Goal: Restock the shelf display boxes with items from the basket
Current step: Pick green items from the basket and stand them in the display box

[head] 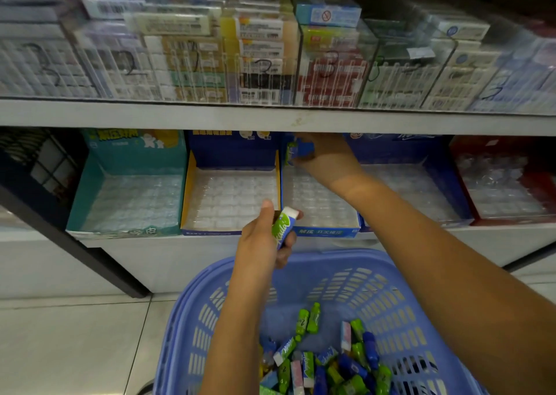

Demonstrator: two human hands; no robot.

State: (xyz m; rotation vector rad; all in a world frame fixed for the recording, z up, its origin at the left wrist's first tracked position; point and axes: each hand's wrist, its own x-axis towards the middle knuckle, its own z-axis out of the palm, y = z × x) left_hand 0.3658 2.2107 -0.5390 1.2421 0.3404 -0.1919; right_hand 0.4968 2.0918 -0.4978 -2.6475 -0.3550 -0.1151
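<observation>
1. I'm facing a shop shelf of display boxes, with the basket below holding loose erasers.
2. My right hand is grasping an eraser in its fingers at the back of the blue box; my left hand is clasping a second eraser.
3. Next, I'm judging, comes seating it in a pocket.

Left hand: raised mid-frame, back toward camera, thumb straight up, fingers curled round a small green-and-white wrapped eraser block. Left forearm rises from bottom centre. Right arm stretched diagonally from lower right, wrist bent. Right hand farther forward, fingers pinching a small blue-and-green wrapped block. Hands well apart.
</observation>
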